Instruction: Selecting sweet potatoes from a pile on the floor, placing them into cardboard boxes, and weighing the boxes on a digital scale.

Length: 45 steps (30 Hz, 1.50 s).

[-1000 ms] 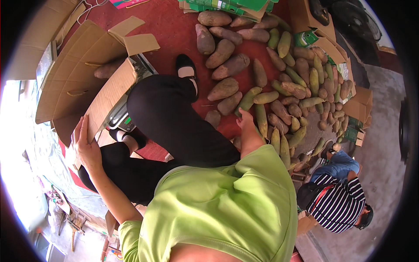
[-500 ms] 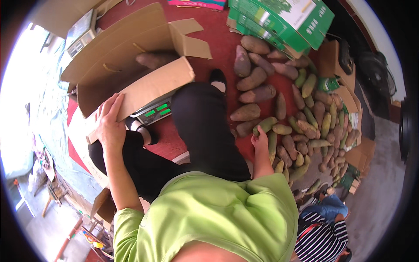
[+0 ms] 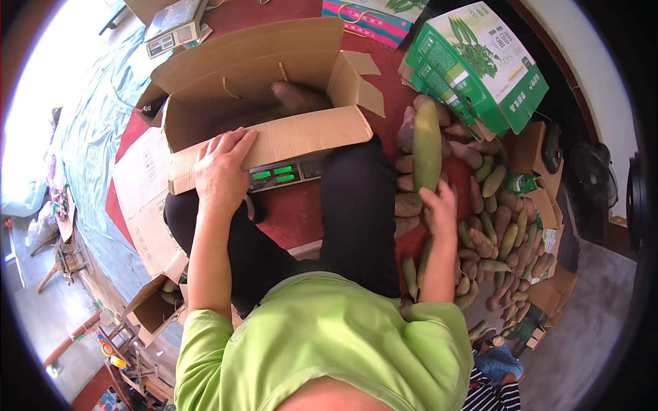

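Note:
My right hand [image 3: 439, 207] grips the lower end of a long green vegetable [image 3: 427, 147], raised upright above the pile of tubers. My left hand [image 3: 223, 171] lies over the near flap of an open cardboard box [image 3: 288, 140], its fingers curled on the flap's edge. Inside the box a brownish tuber [image 3: 296, 97] rests near the right side; the flap hides part of the inside. Below the flap a scale [image 3: 275, 177] shows green-lit displays.
Brown and green tubers [image 3: 504, 226] lie heaped on the red floor covering at the right. Folded green-and-white cartons [image 3: 473, 65] stand beyond them. Another scale [image 3: 175, 27] sits at the far left. A person in a striped top [image 3: 490, 390] is at the lower right.
My right hand has lifted the green vegetable up from the pile and tipped it upright. My left hand stays on the box flap. The view has shifted left, so things appear farther right.

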Each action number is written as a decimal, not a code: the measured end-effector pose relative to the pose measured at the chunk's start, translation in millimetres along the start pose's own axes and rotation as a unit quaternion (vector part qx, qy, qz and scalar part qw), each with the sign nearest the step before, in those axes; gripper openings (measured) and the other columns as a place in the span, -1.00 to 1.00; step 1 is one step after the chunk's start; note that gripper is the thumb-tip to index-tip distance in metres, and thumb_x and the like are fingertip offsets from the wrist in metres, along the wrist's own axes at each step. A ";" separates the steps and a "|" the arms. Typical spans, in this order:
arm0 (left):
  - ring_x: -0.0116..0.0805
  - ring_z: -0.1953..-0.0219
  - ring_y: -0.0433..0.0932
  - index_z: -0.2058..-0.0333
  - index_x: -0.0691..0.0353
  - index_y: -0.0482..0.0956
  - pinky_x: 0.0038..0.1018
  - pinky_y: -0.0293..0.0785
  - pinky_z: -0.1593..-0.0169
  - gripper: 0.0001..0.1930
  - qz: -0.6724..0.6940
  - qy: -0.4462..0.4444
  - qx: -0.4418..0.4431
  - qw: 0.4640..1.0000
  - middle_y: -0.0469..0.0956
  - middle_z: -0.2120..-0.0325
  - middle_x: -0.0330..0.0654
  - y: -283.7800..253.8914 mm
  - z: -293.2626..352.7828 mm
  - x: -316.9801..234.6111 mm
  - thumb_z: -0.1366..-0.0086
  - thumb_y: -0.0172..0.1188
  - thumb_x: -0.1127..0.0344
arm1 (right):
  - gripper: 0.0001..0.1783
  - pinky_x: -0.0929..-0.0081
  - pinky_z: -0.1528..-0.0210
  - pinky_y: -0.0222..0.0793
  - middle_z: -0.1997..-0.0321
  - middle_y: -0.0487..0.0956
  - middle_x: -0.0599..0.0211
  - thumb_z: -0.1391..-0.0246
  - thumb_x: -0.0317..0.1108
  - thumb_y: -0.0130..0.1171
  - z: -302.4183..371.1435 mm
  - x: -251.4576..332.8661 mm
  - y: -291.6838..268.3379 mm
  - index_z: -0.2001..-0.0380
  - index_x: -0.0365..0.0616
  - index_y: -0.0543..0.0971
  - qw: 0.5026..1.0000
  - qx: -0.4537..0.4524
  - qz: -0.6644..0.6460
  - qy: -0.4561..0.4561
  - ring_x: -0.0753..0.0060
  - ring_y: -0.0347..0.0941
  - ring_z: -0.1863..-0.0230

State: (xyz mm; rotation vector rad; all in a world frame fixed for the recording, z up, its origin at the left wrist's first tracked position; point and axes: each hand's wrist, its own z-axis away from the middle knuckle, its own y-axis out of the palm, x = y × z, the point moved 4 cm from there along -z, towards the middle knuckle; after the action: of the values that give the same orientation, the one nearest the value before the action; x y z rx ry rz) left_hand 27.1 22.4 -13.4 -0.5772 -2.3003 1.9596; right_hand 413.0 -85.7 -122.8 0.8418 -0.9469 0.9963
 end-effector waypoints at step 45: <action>-0.19 0.02 0.48 0.04 0.14 0.58 -0.33 0.33 -0.10 -0.41 0.058 0.014 -0.001 0.998 0.55 0.11 -0.22 2.1 4.9 0.6 0.14 0.09 0.68 | -0.84 0.33 0.33 0.47 0.36 0.64 0.24 0.06 -0.39 0.22 -11.1 -238.1 -77.0 0.33 -0.11 0.62 0.638 0.169 0.749 -0.053 0.31 0.57 0.38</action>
State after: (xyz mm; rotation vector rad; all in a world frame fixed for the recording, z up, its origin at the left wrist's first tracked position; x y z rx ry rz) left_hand 25.7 18.3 -16.5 -0.7495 -2.3022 1.9830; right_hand 430.1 -171.2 -357.7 0.1970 -1.5948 2.6498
